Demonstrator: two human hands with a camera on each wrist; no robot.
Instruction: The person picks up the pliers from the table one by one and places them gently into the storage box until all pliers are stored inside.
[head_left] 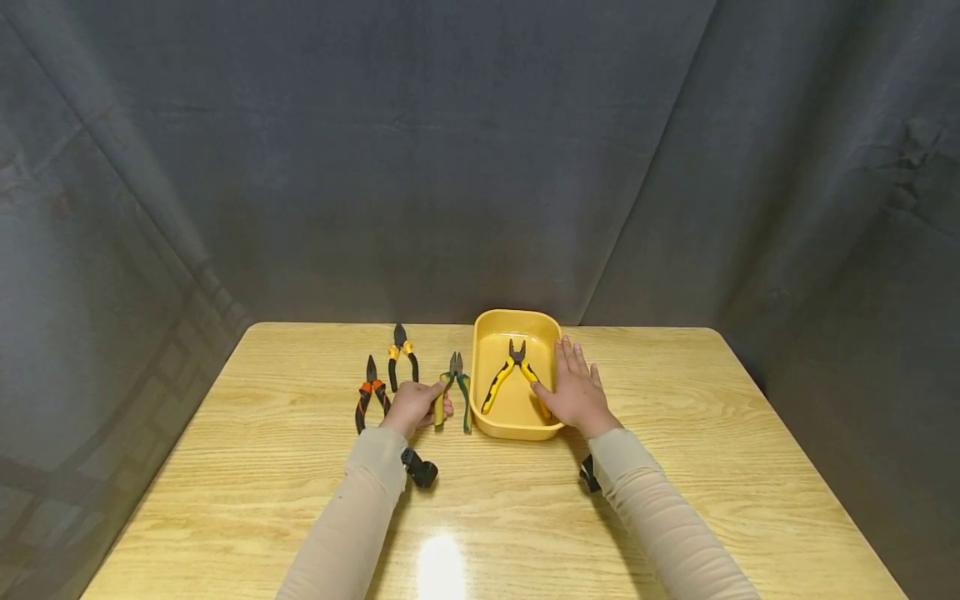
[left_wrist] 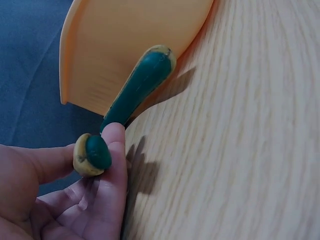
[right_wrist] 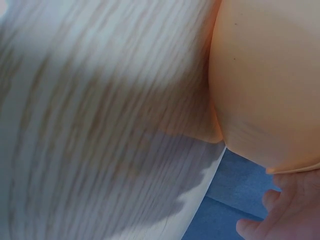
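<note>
My left hand (head_left: 412,407) pinches one handle of the green-and-yellow pliers (head_left: 465,398) between thumb and fingers. These pliers point away from me with handles spread, just left of a yellow plastic tray (head_left: 517,432). In the left wrist view, the free green handle (left_wrist: 142,82) stands out beside the tray's wall (left_wrist: 120,40). My right hand (head_left: 577,398) rests on the tray's right rim, fingers straight and thumb over the inside. Inside the tray lie yellow-and-black pliers (head_left: 498,386), handles spread toward me. The right wrist view shows fingers (right_wrist: 295,205) at the tray's rim.
Left of my left hand lie orange-and-black pliers (head_left: 365,402). Another pair with black-and-yellow handles (head_left: 393,367) lies farther back. The wooden table (head_left: 510,517) ends at a dark grey curtain (head_left: 420,167), which also hangs along both sides.
</note>
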